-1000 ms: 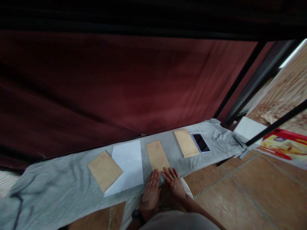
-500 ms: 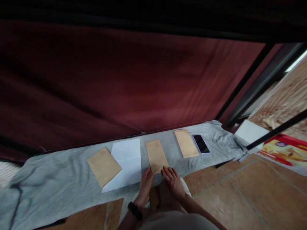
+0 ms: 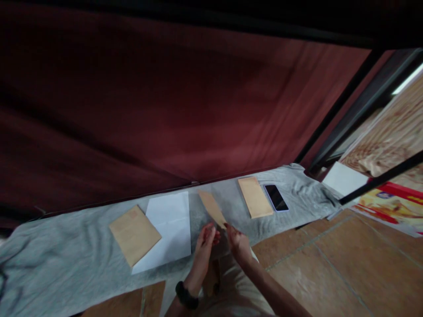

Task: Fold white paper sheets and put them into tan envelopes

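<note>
Both my hands hold the near end of a brown envelope (image 3: 211, 207), lifted and tilted above the grey cloth (image 3: 76, 259). My left hand (image 3: 205, 242) pinches its near left corner, fingers curled. My right hand (image 3: 236, 240) grips the near right corner. A dark band sits on my left wrist. To the left lie a white sheet (image 3: 167, 229) and, partly on it, another brown envelope (image 3: 134, 234). A third brown envelope (image 3: 254, 197) lies to the right, with a black phone (image 3: 276, 197) beside it.
A dark red curtain (image 3: 165, 119) hangs right behind the cloth. Black metal bars (image 3: 343, 105) rise at the right. Tiled floor (image 3: 346, 268) spreads at the lower right, with a white sheet (image 3: 343, 179) and a red and yellow package (image 3: 393, 204) beyond.
My hands went from lying flat at the middle envelope's near edge to gripping it. The envelope has risen off the cloth and tilted up on edge.
</note>
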`<action>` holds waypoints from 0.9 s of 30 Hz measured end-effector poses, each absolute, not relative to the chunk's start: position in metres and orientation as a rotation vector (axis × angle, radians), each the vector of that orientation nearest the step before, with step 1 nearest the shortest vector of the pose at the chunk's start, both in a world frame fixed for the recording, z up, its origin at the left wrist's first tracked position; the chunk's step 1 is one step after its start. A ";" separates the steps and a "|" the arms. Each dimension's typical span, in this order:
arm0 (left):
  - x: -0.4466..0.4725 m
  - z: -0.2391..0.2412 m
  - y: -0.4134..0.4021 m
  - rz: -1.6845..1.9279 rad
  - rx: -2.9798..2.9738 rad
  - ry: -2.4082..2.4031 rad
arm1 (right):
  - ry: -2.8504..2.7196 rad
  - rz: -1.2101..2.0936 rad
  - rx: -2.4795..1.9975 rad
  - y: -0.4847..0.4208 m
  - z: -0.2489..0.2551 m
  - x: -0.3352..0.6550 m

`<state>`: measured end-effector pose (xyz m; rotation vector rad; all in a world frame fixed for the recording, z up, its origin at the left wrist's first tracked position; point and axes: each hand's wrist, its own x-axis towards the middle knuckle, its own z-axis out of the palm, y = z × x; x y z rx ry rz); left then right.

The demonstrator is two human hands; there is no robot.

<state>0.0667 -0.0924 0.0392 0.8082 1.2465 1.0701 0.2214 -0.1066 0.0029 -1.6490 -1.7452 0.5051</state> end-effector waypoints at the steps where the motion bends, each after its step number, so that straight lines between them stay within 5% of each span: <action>1: 0.064 0.041 -0.093 1.066 0.788 1.257 | -1.539 0.648 -1.632 -0.101 0.008 0.224; 7: 0.065 0.031 -0.096 0.902 0.731 1.306 | -0.587 1.380 -1.265 -0.091 0.021 0.229; 18: 0.076 0.009 -0.086 0.893 0.781 1.293 | -0.470 1.688 -1.316 -0.122 0.000 0.231; 21: 0.062 0.007 -0.076 0.826 0.895 1.340 | -0.729 1.560 -1.520 -0.128 -0.007 0.238; 27: 0.043 -0.002 -0.059 0.717 0.998 1.382 | -1.798 0.659 -1.515 -0.135 -0.002 0.244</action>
